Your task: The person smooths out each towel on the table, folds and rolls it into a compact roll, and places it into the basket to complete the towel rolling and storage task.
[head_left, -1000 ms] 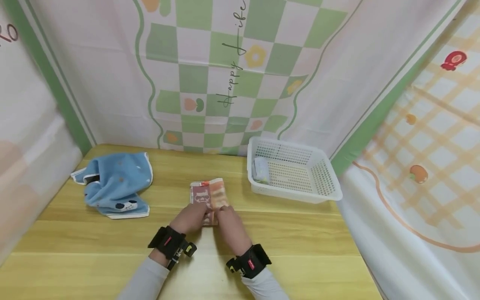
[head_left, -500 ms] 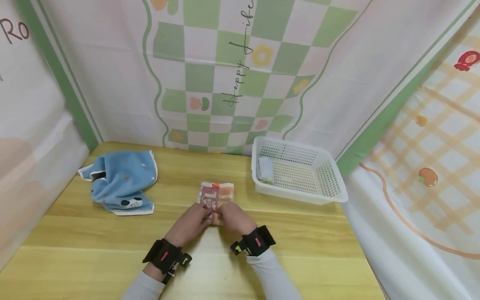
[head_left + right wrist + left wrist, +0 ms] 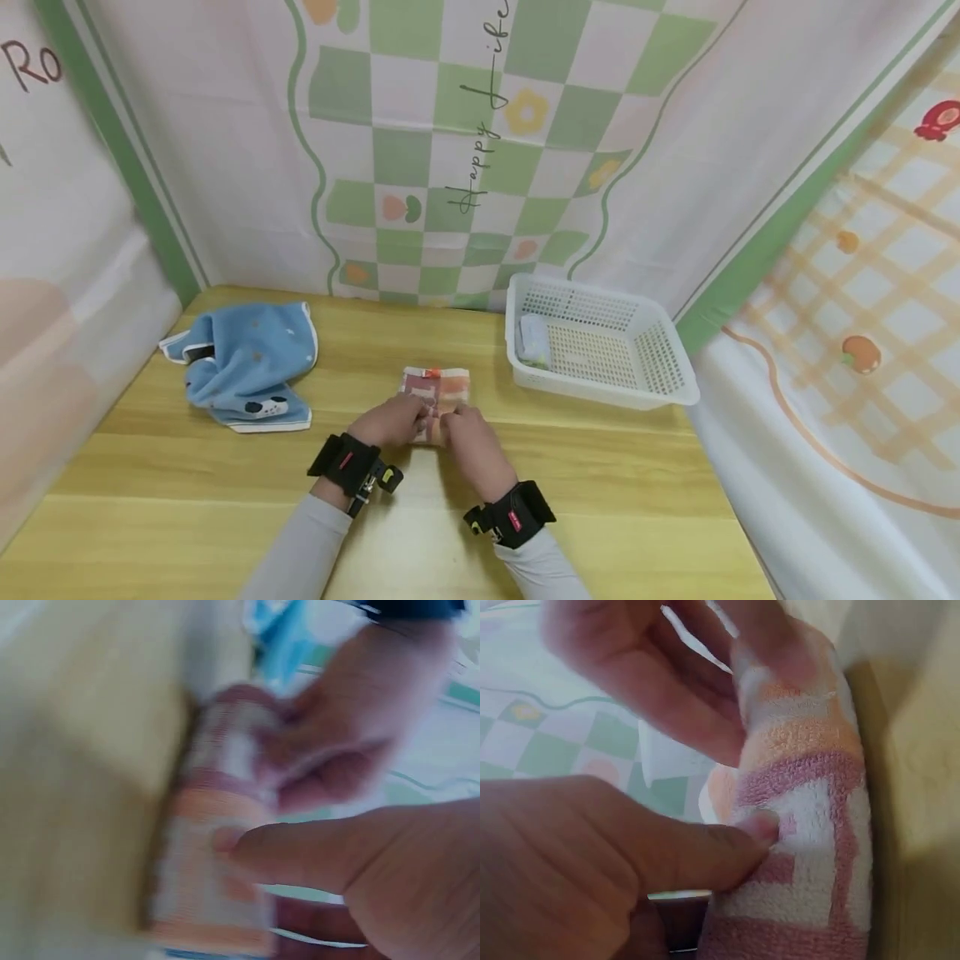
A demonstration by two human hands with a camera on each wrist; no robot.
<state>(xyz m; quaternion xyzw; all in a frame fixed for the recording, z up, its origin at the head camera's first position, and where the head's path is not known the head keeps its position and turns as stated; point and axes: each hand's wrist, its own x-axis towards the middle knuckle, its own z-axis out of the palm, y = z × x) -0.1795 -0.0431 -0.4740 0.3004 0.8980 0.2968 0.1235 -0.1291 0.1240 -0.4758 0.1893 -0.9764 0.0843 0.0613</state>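
In the head view a small terry towel (image 3: 453, 386) in orange, mauve and white lies at the middle of the table, its near end rolled up. My left hand (image 3: 390, 420) grips the left part of that roll, and my right hand (image 3: 476, 446) grips the right part. Seen from the left wrist, the left thumb (image 3: 727, 844) presses on the mauve-and-white side of the roll (image 3: 817, 847). From the right wrist, blurred, the right thumb (image 3: 285, 851) presses the orange side of the towel (image 3: 206, 862). Fingers behind the roll are partly hidden.
A crumpled blue cloth (image 3: 251, 354) with a white border lies at the left. At the back right stands a white perforated plastic basket (image 3: 607, 387) with a small pale rolled bundle (image 3: 534, 340) inside. Patterned curtains (image 3: 420, 167) enclose the wooden table (image 3: 187, 500).
The flat part of the towel looks a little shorter, with the near end rolled farther from me. Both hands stay on it, shifting slightly. The head view has swung a little left.
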